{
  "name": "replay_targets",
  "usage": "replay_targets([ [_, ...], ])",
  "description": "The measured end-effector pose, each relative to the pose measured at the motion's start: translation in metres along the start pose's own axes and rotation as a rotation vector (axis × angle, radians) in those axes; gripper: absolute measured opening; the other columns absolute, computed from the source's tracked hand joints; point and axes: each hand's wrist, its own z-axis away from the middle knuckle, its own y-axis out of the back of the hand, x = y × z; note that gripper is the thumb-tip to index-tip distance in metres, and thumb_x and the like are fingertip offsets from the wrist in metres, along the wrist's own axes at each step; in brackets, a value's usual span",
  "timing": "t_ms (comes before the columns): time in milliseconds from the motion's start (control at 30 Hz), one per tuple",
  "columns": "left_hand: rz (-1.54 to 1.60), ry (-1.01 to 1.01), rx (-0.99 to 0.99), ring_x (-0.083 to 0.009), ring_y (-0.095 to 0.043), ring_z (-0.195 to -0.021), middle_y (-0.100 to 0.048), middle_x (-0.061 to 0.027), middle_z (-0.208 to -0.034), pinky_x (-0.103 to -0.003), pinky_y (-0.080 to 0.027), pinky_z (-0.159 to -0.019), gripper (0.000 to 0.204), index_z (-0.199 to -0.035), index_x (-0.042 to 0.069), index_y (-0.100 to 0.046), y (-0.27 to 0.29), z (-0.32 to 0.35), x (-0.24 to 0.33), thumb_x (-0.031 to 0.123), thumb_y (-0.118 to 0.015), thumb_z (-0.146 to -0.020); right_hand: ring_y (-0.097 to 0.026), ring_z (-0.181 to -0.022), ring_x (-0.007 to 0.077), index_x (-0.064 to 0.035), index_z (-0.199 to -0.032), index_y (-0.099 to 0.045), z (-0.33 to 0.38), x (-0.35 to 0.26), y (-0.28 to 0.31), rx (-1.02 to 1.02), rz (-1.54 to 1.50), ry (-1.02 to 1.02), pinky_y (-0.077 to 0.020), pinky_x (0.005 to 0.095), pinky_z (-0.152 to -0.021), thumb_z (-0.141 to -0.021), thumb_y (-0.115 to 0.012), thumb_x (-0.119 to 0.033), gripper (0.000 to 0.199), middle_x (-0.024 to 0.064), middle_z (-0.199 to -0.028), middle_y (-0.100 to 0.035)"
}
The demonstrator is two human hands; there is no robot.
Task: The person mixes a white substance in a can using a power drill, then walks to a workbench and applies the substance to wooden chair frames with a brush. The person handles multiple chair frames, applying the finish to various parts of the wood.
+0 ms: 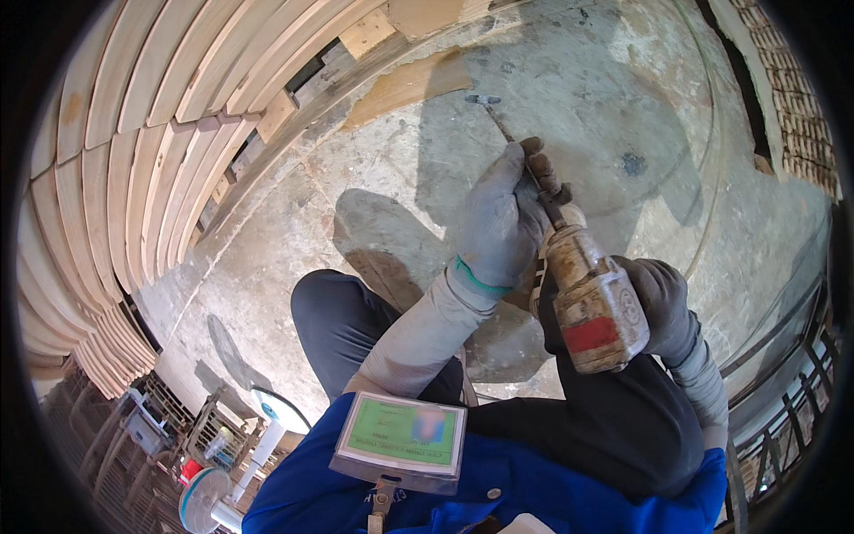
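Note:
A worn, dirty, drill-like power tool [594,307] with a grey body and a red patch slants across in front of me. My right hand [656,304], in a dark grey glove, wraps around its rear right side; the trigger is hidden. From the tool's nose a long thin rod [498,123] points away and up to the left. My left hand [507,209], in a light grey glove, is closed around the rod ahead of the nose. At the rod's far tip sits a small bluish-grey crosspiece [482,99], seen against the concrete.
Stacked curved wooden slats [142,196] fill the left side. A flat brown sheet [405,93] lies on the stained concrete floor [374,169]. A cable [709,178] curves along the right. Lower left stands a white fan [209,498]; metal bars [792,418] edge the lower right.

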Motion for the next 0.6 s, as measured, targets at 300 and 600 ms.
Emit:
replay_targets([
  [300, -0.803, -0.232, 0.299, -0.0161, -0.059, -0.068, -0.062, -0.0064, -0.080, -0.029, -0.051, -0.066, 0.027, -0.095, -0.001, -0.060, 0.092, -0.077, 0.056, 0.024, -0.051, -0.091, -0.062, -0.071, 0.0297, -0.0064, -0.107, -0.056, -0.002, 0.020, -0.019, -0.063, 0.216, -0.097, -0.0478, 0.0376, -0.061, -0.065, -0.070, -0.024, 0.048, 0.0104, -0.078, -0.061],
  [600, -2.088, -0.239, 0.687, -0.0381, -0.060, -0.088, -0.063, -0.0215, -0.090, -0.043, -0.047, -0.076, 0.036, -0.101, 0.005, -0.064, 0.163, -0.097, 0.098, 0.035, -0.048, -0.088, -0.062, -0.067, 0.0293, -0.0109, -0.111, -0.053, 0.009, 0.158, -0.042, -0.145, 0.810, -0.426, -0.0487, 0.0404, -0.059, -0.079, -0.057, -0.020, 0.034, 0.0108, -0.075, -0.059],
])
